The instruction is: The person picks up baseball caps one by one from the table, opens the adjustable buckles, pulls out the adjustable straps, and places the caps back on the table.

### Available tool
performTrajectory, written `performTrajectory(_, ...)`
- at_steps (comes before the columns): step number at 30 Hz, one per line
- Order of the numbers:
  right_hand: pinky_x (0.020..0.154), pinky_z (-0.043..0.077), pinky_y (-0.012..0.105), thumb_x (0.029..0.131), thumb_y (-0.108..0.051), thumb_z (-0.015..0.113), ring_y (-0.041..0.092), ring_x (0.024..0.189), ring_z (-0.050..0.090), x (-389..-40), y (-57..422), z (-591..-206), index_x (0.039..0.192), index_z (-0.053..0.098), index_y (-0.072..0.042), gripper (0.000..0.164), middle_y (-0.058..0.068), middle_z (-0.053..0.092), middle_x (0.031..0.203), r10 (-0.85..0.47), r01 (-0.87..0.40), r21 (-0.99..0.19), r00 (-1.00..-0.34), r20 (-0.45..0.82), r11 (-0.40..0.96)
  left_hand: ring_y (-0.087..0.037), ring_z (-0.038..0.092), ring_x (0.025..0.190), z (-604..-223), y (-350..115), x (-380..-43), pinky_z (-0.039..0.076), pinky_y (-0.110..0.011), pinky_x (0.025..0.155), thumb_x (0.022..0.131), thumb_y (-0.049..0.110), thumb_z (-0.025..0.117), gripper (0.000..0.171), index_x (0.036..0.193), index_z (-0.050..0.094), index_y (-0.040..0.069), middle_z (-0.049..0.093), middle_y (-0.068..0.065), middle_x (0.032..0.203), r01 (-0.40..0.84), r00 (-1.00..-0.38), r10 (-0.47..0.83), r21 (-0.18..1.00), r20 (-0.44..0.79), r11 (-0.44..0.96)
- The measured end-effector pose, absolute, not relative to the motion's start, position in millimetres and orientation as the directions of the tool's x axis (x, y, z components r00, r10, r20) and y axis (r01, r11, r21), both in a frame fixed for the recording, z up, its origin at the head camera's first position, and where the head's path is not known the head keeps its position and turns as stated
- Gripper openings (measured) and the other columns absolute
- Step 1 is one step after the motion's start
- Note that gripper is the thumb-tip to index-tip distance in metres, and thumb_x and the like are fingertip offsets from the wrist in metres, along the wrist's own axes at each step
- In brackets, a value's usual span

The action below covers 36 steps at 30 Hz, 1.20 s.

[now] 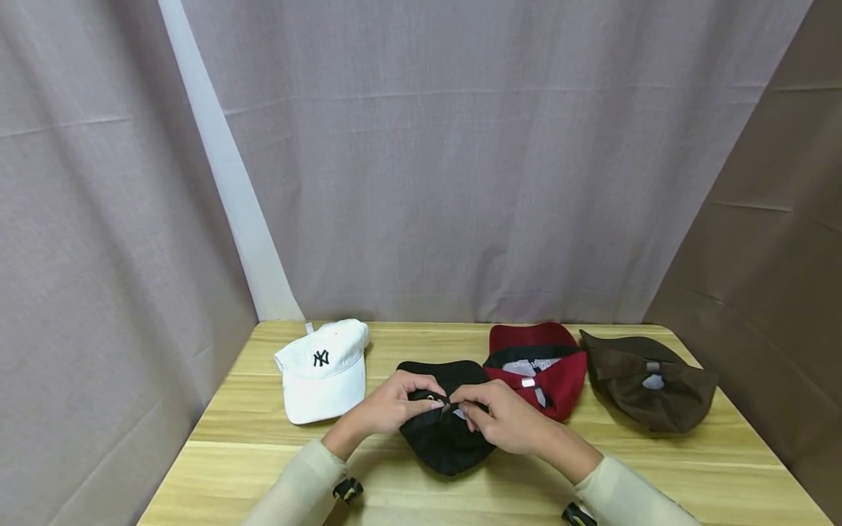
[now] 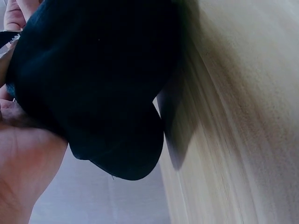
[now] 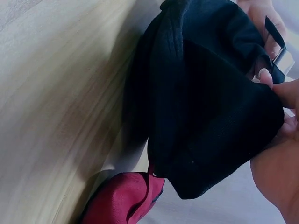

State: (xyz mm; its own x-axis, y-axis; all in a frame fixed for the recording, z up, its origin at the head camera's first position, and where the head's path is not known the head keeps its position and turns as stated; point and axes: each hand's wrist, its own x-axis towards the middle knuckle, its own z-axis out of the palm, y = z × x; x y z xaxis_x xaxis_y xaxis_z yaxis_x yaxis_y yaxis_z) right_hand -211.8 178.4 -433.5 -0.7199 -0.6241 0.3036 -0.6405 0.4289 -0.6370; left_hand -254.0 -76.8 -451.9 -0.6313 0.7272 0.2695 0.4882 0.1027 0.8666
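Head view: left hand (image 1: 393,403) and right hand (image 1: 505,418) both pinching, thumb against finger, on the back strap of the black cap (image 1: 449,451); the cap sits between and under them. Right wrist view gives me the strap (image 3: 274,32) with its tip poking up, plus something pale and shiny beside it, likely the buckle (image 3: 283,58). Can't tell whether the strap is threaded through; fingers cover that bit.

Main risk, I'd say: slip. Strap is thin, hold is fingertips only, so if the right hand pulls harder than the left can brace, the strap could pop out. Second: twist. Soft cloth, nothing I can see steadying the crown nearer the wrists, so a tug may turn the cap and fold the strap crooked. Can't tell how much weight the table (image 1: 226,456) takes; if little, the cap could sag when one pinch loosens.

Third: the red cap (image 1: 567,383) sits just beyond the right hand, seemingly against the black one, so a swing of that hand could shove it, maybe into the brown cap (image 1: 664,405) farther right. White cap (image 1: 329,398), beyond the left hand and off to its left, looks safe.
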Motion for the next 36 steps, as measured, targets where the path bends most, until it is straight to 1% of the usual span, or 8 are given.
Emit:
performTrajectory(8,0.062,0.053,0.022,0.104,0.002,0.058,-0.004,0.066,0.056,-211.7,180.8,-435.4,0.111,0.078,-0.022,0.032,-0.003,0.066,0.070,-0.617,-0.651,-0.628,-0.717,0.323,0.427,-0.002,0.066,0.101,-453.3,-76.6,-254.3,0.055,-0.025,0.096,0.103,0.011,0.068,0.016,0.114,0.078,0.005,0.077,-0.017,0.109,0.505,-0.613,0.737,0.859,0.284,0.089)
performTrajectory(13,0.064,0.053,0.022,0.102,0.004,0.058,-0.005,0.066,0.056,-213.1,181.1,-436.5,0.112,0.079,-0.022,0.035,-0.007,0.064,0.070,-0.612,-0.652,-0.627,-0.718,0.331,0.426,-0.002,0.066,0.101,-454.9,-77.0,-254.5,0.055,-0.024,0.096,0.103,0.011,0.069,0.016,0.113,0.078,0.004,0.077,-0.017,0.109,0.514,-0.614,0.732,0.854,0.296,0.085)
performTrajectory(19,0.060,0.049,0.020,0.104,-0.001,0.060,-0.005,0.064,0.051,-215.3,183.4,-438.8,0.114,0.078,-0.028,0.034,-0.008,0.060,0.069,-0.631,-0.643,-0.648,-0.711,0.309,0.407,-0.001,0.066,0.103,-455.0,-77.0,-253.7,0.054,-0.025,0.098,0.103,0.010,0.069,0.016,0.114,0.078,0.004,0.078,-0.019,0.111,0.509,-0.624,0.724,0.856,0.294,0.092)
performTrajectory(22,0.062,0.052,0.021,0.105,-0.008,0.063,-0.004,0.067,0.056,-214.7,183.1,-438.1,0.117,0.077,-0.028,0.028,-0.006,0.066,0.075,-0.644,-0.642,-0.659,-0.702,0.303,0.391,-0.001,0.067,0.104,-455.2,-78.5,-252.8,0.054,-0.024,0.099,0.102,0.010,0.069,0.016,0.113,0.078,0.004,0.079,-0.019,0.113,0.499,-0.633,0.717,0.862,0.291,0.091)
performTrajectory(25,0.074,0.057,0.023,0.106,-0.019,0.067,-0.002,0.081,0.063,-212.7,179.7,-437.5,0.118,0.078,-0.027,0.018,-0.009,0.076,0.093,-0.643,-0.662,-0.631,-0.696,0.320,0.404,-0.001,0.067,0.104,-455.9,-80.6,-251.1,0.054,-0.025,0.099,0.102,0.011,0.069,0.016,0.113,0.078,0.004,0.079,-0.019,0.112,0.495,-0.635,0.715,0.865,0.292,0.087)
performTrajectory(28,0.081,0.057,0.024,0.106,-0.028,0.068,-0.001,0.089,0.063,-211.0,174.3,-436.9,0.112,0.078,-0.029,0.011,-0.015,0.077,0.101,-0.630,-0.681,-0.591,-0.697,0.343,0.432,-0.002,0.068,0.104,-456.5,-81.9,-250.7,0.054,-0.025,0.100,0.103,0.013,0.069,0.016,0.113,0.079,0.006,0.079,-0.018,0.112,0.502,-0.633,0.715,0.860,0.297,0.087)
performTrajectory(31,0.075,0.056,0.022,0.106,-0.028,0.069,-0.002,0.082,0.061,-210.0,170.0,-436.4,0.103,0.076,-0.028,0.008,-0.014,0.072,0.089,-0.623,-0.686,-0.585,-0.696,0.357,0.432,-0.002,0.068,0.105,-456.6,-82.0,-251.4,0.054,-0.025,0.101,0.104,0.014,0.068,0.016,0.114,0.079,0.007,0.079,-0.016,0.113,0.518,-0.633,0.710,0.850,0.308,0.092)
performTrajectory(36,0.063,0.052,0.020,0.107,-0.020,0.065,-0.006,0.067,0.054,-209.7,167.0,-436.9,0.095,0.071,-0.022,0.014,-0.009,0.062,0.071,-0.634,-0.704,-0.596,-0.672,0.382,0.387,-0.003,0.069,0.106,-455.3,-81.9,-251.4,0.054,-0.026,0.102,0.103,0.014,0.068,0.016,0.113,0.079,0.007,0.079,-0.015,0.115,0.509,-0.643,0.703,0.855,0.303,0.098)
